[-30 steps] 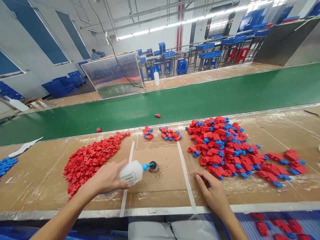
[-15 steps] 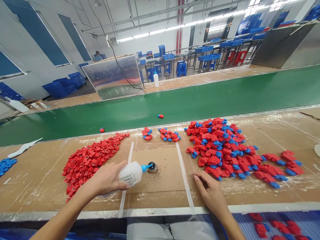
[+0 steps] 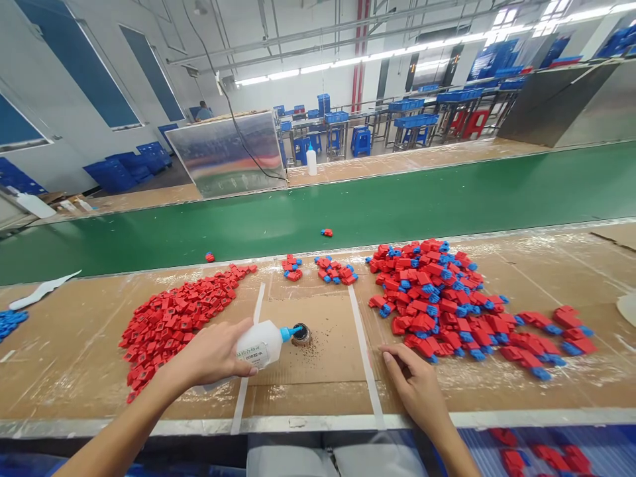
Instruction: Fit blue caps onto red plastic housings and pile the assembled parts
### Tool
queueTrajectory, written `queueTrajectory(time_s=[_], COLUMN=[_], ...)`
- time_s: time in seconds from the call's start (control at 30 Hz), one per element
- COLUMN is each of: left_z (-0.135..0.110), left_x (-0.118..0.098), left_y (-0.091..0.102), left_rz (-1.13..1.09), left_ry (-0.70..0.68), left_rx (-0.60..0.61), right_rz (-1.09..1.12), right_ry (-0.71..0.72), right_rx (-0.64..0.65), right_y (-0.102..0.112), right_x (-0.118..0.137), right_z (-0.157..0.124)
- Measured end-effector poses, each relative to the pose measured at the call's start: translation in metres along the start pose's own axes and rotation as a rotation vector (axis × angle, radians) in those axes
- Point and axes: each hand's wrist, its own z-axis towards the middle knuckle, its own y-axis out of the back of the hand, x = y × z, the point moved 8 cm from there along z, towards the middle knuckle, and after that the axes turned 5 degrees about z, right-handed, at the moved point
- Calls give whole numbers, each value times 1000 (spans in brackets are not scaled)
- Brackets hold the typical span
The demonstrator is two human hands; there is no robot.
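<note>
Our left hand (image 3: 209, 354) clenches a white plastic squeeze bottle (image 3: 259, 344), tilted on its side, its blue nozzle (image 3: 291, 332) just beside a small round dark-rimmed dish (image 3: 301, 334) on a brown cardboard sheet (image 3: 313, 381). Dark specks lie scattered near the dish. Our right hand (image 3: 415, 387) grasps nothing: it rests loosely open, its fingertips (image 3: 386, 358) on the cardboard, just right of a white tape strip (image 3: 365, 358).

To the left lies a large heap of red plastic parts (image 3: 171, 338), with no blue visible on them. To the right spreads a larger heap of red parts with blue ends (image 3: 432, 298), trailing toward the near right. Between them, at the far edge, sit 2 small clusters of red-and-blue parts (image 3: 292, 267). A patch of loose blue parts (image 3: 8, 322) lies at far left. Beyond, a green conveyor belt (image 3: 199, 248) carries 1 stray red-and-blue part (image 3: 326, 232). As things lie, many red parts already carry blue ends; the left heap shows none.
</note>
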Motion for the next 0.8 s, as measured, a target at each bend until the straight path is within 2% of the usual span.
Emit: queueTrajectory(time_s=[0.3, 0.67, 0.8], left_z=[-1, 4, 3], left_x=[5, 9, 10], left_y=[-2, -6, -7], left_rz=[8, -21, -42], left_ry=[30, 15, 7], left_rx=[31, 9, 12], right_rz=[-16, -22, -33], right_ry=[-5, -12, 0], right_rx=[-2, 3, 36], right_y=[-2, -2, -3], right_x=[-2, 0, 15], right_z=[1, 1, 4])
